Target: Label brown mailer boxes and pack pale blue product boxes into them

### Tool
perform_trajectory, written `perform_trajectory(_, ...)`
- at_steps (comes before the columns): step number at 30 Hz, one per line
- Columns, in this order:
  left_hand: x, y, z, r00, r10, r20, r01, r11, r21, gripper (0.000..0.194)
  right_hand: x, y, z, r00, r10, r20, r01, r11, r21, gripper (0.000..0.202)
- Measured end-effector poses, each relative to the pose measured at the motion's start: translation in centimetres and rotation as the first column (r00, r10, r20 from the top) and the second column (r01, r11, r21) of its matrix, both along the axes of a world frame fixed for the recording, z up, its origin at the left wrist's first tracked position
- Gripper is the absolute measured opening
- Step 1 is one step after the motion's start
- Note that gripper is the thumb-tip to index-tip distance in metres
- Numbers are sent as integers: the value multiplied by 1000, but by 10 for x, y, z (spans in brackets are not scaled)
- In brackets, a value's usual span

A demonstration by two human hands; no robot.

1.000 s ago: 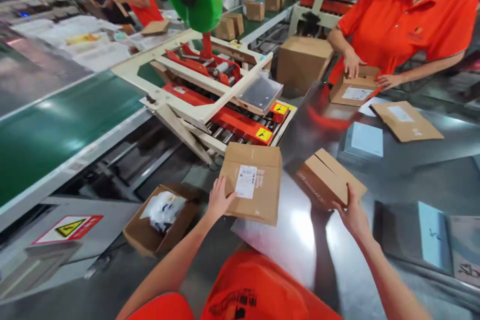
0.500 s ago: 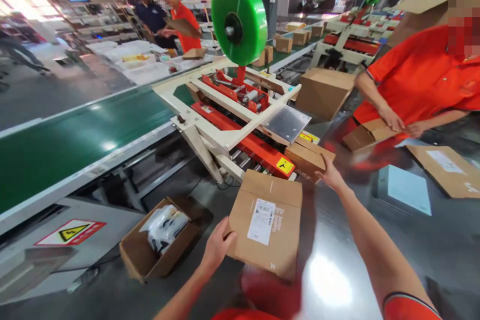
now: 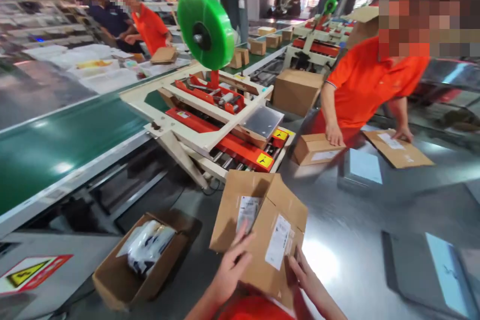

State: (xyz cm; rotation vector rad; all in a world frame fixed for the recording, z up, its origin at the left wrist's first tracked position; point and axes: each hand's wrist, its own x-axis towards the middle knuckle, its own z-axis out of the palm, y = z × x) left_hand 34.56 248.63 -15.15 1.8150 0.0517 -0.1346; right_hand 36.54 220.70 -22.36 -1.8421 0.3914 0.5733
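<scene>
While hands hold a carton (image 3: 262, 230), steel table (image 3: 375, 225) gleams

A shiny steel bench (image 3: 375, 220) reflects overhead light. Beyond it stands a cream-and-red taping machine (image 3: 210, 110) with a green tape roll (image 3: 206, 30), beside a long green conveyor belt (image 3: 56, 135).

Brown cardboard box (image 3: 262, 230) with white labels; green tape roll (image 3: 205, 30); orange shirt (image 3: 369, 85).
</scene>
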Motion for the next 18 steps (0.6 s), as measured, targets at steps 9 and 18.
perform_trajectory(9, -32, -138, 39, 809, -582, -79, 525, 777, -347, 62, 44, -161, 121, 776, -170, 607, 290, 951, -105, 87)
perform_trajectory(18, -65, -198, 30, 814, -578, -61, 482, 730, -485, 82, -12, -211, 134, 802, -151, 578, 304, 936, -177, 100)
